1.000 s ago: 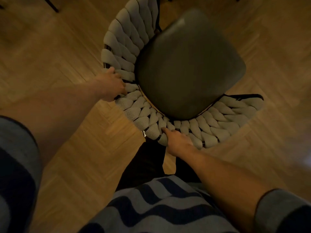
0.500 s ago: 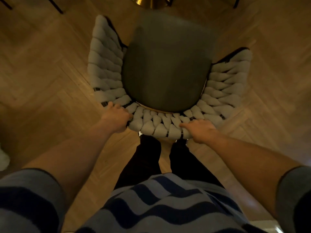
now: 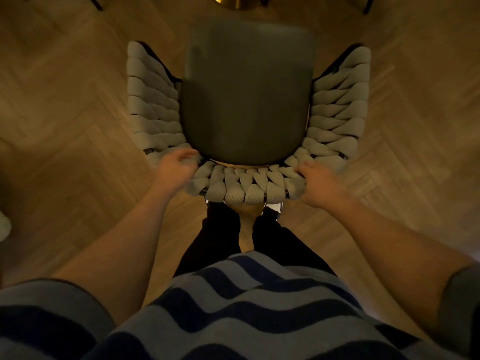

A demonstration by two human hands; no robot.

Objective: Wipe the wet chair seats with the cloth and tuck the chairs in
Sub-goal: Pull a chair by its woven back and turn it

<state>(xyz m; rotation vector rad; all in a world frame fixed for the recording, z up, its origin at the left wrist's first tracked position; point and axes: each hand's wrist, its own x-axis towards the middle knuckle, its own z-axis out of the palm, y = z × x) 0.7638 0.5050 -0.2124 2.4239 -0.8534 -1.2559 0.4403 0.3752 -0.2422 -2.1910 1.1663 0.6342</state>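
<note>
Chair point(image 3: 246, 100) at frame centre, seat facing away. Right hand point(image 3: 318, 187) gripping woven back point(image 3: 249, 188); left hand point(image 3: 172, 168) blurred, fingers loosely spread, grasp unclear. Risk: one-sided push, skewing chair or knocking brass base point(image 3: 237, 2) at top.

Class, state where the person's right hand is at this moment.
In the head view, the right hand grips the woven backrest at its right rear corner, beside the dark seat.

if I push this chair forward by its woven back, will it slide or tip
The chair will probably slide: the wooden floor looks smooth. The woven backrest looks padded, so it may give slightly. Pushing high up could rock it.
</note>
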